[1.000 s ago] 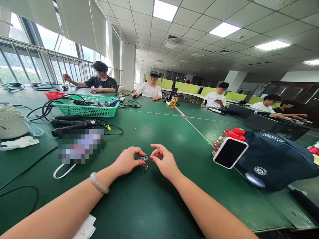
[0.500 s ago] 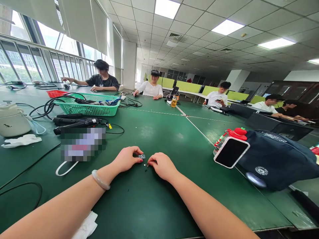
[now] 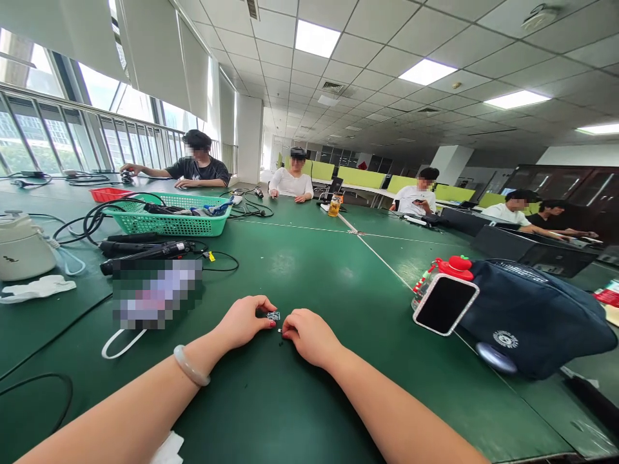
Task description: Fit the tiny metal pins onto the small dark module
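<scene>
Between the thumb and fingers of my left hand [image 3: 244, 321] is a small circuit board [image 3: 273, 316], blue and white, held just over the green table [image 3: 309, 270]. A pale bracelet [image 3: 190, 367] circles my left wrist. My right hand [image 3: 312, 336] is closed in a pinch close by, with a tiny white-tipped piece [image 3: 279, 330] showing at its fingertips. The kind of that piece is too small to make out, and fingers cover most of it. A gap separates it from the board. Tiny dark bits [image 3: 281, 343] lie on the table just below.
To the left are a green basket [image 3: 174, 222] with cables, black handheld devices [image 3: 149, 252] and a pale cup [image 3: 24, 248]. A phone [image 3: 445, 305] leans by a navy bag [image 3: 527, 316] at right. Tissue [image 3: 169, 448] lies near my left forearm. Several people sit farther off.
The whole view has shifted slightly, with the table lower in the picture. My right fingertips are a little nearer the board and cover more of the tiny piece. My left hand keeps its grip.
</scene>
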### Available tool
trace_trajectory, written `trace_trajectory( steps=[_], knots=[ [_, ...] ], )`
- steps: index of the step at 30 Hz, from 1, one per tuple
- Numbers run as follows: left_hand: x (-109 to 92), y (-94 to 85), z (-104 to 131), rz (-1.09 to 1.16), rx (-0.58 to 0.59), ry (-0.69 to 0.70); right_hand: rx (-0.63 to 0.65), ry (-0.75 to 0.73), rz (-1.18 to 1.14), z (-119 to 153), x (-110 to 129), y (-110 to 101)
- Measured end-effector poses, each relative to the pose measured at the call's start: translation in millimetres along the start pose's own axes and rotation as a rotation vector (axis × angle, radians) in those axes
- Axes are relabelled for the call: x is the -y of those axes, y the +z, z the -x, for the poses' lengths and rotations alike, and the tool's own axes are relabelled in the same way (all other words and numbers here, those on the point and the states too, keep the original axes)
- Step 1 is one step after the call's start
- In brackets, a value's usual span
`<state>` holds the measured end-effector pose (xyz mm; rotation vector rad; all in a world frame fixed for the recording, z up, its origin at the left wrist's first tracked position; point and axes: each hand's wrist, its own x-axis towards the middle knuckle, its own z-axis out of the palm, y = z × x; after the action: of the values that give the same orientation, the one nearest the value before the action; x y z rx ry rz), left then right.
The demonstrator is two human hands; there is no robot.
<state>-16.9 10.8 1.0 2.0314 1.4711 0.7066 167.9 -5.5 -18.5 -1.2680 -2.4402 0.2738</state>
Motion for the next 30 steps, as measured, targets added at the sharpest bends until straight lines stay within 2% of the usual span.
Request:
trace_trajectory(
  steps=[10,15,23,25,30],
  knots=[
    [0.4,0.1,-0.3,0.01,0.004,-0.011,0.027,-0.033,0.184,0.1,1.8,1.4],
    [2.6,0.2,-0.3,0.032,0.01,0.01,-0.012,0.002,0.085,3.6,-4.1,-1.9],
    [-3.7,-1.4,1.5,0.021,0.026,0.011,0.045,0.124,-0.094,8.0,-14.7,-13.6],
    [-4.6,-1.1,2.3,0.016,0.028,0.024,0.013,0.14,-0.139,7.7,-13.2,-16.0],
    [-8.9,0.3,4.8,0.02,0.068,0.058,-0.179,0.09,-0.235,5.3,-0.7,-14.1]
  ],
)
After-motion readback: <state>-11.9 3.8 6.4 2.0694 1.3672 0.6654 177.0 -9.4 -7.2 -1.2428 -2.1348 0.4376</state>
